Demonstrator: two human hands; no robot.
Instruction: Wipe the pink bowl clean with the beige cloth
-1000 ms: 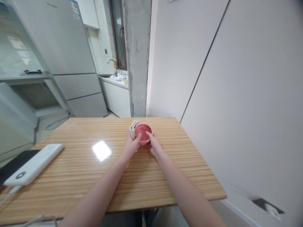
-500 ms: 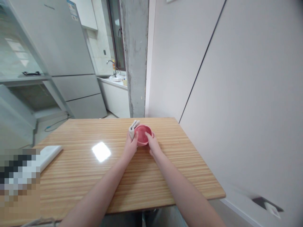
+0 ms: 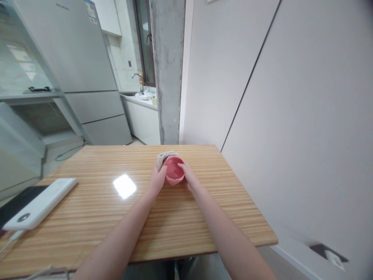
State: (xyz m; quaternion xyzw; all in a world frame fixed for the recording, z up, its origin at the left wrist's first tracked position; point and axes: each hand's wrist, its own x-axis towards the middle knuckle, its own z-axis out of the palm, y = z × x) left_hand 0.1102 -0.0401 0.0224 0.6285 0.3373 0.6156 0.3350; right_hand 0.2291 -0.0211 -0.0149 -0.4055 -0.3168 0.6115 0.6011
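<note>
Nearest in, at the near left, a flat white rectangular device (image 3: pixel 40 203) lies on the striped light-wood table (image 3: pixel 180 221). Further out, both forearms reach to the table's far middle, where the small pink plastic bowl (image 3: pixel 174 173) sits tipped toward the camera. The left hand (image 3: pixel 157 179) curls its fingers against the bowl's left side, pressing a crumpled pale-grey cloth (image 3: pixel 163 157) to the rim. The right hand (image 3: pixel 189 179) closes on the right side, thumb over the lip. By the look of it, wiping is mid-way: the cloth is at the edge, not inside. The bowl's inside shows only pink, nothing in it. Far beyond stand a grey refrigerator (image 3: pixel 78 58) and a kitchen sink tap (image 3: pixel 136 77).
</note>
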